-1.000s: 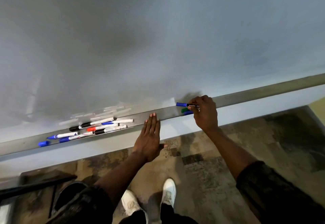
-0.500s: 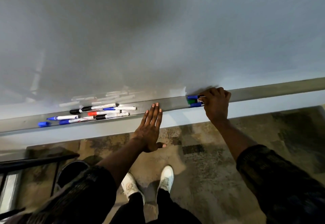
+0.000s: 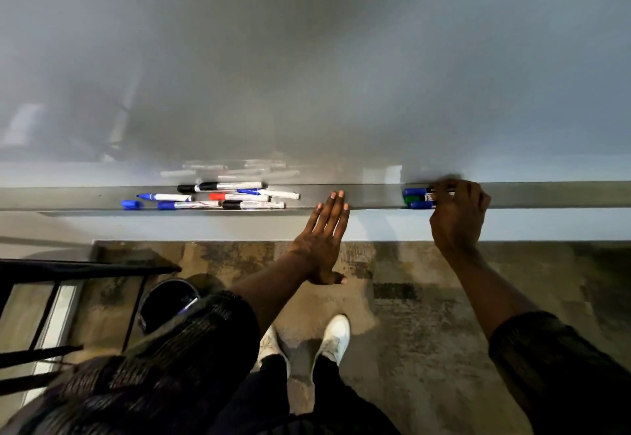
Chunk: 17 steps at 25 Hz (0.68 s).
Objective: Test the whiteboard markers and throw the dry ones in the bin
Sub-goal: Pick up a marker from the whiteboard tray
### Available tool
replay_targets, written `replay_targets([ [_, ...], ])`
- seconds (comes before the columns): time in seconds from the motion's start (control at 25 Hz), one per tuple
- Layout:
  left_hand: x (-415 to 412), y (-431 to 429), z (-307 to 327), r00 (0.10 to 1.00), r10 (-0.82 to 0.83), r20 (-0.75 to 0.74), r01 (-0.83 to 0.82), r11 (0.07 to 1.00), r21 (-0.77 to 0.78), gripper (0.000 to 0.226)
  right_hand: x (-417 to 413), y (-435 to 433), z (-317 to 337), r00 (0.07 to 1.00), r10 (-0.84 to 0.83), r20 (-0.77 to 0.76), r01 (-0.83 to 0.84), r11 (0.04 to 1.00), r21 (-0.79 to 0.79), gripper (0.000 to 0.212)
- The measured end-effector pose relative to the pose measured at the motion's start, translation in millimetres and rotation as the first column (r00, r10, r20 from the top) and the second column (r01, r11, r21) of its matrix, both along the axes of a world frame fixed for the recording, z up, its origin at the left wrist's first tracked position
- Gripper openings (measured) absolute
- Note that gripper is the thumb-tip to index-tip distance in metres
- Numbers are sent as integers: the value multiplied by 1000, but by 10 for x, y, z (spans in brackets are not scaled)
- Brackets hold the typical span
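A metal tray [image 3: 372, 195] runs along the bottom of the whiteboard [image 3: 307, 76]. Several markers [image 3: 235, 197] with blue, black and red caps lie in a heap on its left part, next to a loose blue cap [image 3: 129, 204]. Further right, three markers lie side by side: a blue marker [image 3: 415, 191], a green one [image 3: 413, 198] and another blue one [image 3: 421, 205]. My right hand [image 3: 457, 216] covers their right ends, its fingers curled on the topmost blue marker. My left hand [image 3: 322, 246] is flat and empty, with its fingertips on the tray's front edge.
A black round bin [image 3: 164, 301] stands on the patterned carpet at the lower left, partly hidden by my left sleeve. A black metal frame [image 3: 85, 269] juts in from the left beside it. My white shoes [image 3: 336, 335] are below the tray.
My right hand has lowered the blue marker from just above the tray down beside the green and blue ones. The view has tilted down and the bin now shows. My left hand has stayed put.
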<state>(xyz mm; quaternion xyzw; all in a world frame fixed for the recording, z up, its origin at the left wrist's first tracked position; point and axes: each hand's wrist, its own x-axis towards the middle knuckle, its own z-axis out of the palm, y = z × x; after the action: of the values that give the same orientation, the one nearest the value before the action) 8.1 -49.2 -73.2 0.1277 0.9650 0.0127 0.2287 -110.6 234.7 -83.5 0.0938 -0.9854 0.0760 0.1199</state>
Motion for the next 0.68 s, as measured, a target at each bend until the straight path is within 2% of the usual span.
replay_targets([
  [0.16,-3,0,47,1000,7,1,-7,1000,-12,157,-2,21,-25,1000,18,-12,-17,999,45,37],
  [0.4,3,10,50,999,42,0,-42,999,-18,157,67,38,-39,997,38,-74,-38,999,10,31],
  [0.68,13,-4,46,999,51,-6,-51,999,13,155,267,2,4,998,60,6,-60,998,-18,44],
])
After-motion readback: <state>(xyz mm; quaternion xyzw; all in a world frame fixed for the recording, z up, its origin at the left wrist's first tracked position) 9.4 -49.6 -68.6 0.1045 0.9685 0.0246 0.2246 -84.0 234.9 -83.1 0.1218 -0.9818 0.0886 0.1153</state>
